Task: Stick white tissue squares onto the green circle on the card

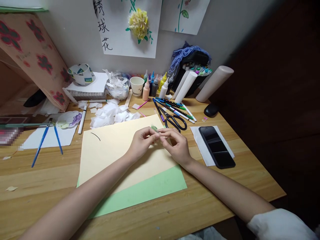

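Note:
My left hand [142,142] and my right hand [178,146] meet fingertip to fingertip, both closed in a pinch. Between them they hold a small pale-green piece [154,128], thin and leaf-like; its lower part is hidden by my fingers. Beneath my hands lies a cream sheet of paper [107,156] with a short dark curved line at its upper left. A green sheet [140,193] shows under its lower edge. Just beyond my right hand are black-handled scissors [175,121].
White paper scraps [110,115] are heaped behind the sheet, beside several pens [175,108] and paint bottles [146,90]. A phone [217,146] lies on white paper at right, near a black mouse [211,110]. Paintbrushes [41,145] rest at left.

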`<state>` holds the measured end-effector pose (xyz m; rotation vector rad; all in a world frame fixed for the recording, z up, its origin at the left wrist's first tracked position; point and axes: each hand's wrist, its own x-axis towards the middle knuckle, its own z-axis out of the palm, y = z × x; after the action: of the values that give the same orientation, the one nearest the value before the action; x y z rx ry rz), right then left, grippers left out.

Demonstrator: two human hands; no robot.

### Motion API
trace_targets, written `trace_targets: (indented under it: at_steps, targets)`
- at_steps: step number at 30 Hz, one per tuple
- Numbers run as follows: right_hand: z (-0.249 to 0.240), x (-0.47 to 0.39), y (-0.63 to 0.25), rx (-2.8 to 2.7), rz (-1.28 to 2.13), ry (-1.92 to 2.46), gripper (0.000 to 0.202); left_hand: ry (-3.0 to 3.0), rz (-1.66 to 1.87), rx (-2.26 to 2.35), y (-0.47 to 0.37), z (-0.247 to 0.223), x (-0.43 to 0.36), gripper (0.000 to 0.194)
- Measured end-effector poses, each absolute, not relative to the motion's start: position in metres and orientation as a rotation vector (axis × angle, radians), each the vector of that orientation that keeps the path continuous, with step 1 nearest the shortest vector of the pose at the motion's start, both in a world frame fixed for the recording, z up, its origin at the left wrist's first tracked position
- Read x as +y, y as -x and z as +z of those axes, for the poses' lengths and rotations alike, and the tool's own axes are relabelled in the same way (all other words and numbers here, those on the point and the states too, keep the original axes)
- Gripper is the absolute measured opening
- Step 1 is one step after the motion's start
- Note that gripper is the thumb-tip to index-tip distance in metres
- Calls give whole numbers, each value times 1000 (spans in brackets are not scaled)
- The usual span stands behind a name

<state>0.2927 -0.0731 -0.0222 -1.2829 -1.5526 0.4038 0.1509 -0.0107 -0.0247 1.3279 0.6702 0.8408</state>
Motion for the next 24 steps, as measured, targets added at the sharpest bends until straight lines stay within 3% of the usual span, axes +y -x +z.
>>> trace_targets:
  at_steps: [15,24]
  targets:
    - [-19,-72,-296,-1705,208,1234,13,-1434,809,683,-151,-23,-16,26]
    - [-17,-73,-293,-1579,469,1295,12,-1450,849,710,-151,-23,-16,28]
